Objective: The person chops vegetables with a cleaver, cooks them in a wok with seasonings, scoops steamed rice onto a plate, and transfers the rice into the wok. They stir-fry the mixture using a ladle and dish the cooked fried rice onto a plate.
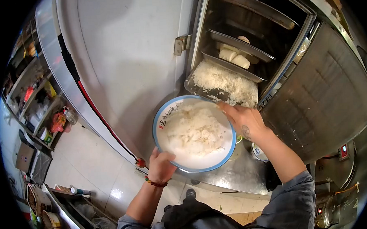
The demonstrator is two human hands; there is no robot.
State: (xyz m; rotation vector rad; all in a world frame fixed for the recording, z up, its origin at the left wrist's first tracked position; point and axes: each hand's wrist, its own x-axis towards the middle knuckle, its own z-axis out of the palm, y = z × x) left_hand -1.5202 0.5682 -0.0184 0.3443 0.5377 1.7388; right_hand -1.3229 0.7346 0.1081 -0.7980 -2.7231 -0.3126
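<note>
A large white bowl with a blue rim (156,134) is held between my two hands, tilted toward me. Cooked white rice (198,134) lies heaped inside it. My left hand (160,166) grips the rim at the lower left, thumb over the edge. At the right side of the rim, my right hand (247,122) is closed on the bowl, its fingertips partly hidden. Just beyond the bowl, a metal tray (189,86) of loose rice sits low in an open cabinet. White rolls or buns (234,59) rest on a tray above it.
The wide cabinet door (123,47) stands open on the left, and a metal panel (317,92) juts out on the right. A steel counter (235,175) runs below the bowl, with a small white container (259,152) on it. Cluttered shelves (37,96) stand far left.
</note>
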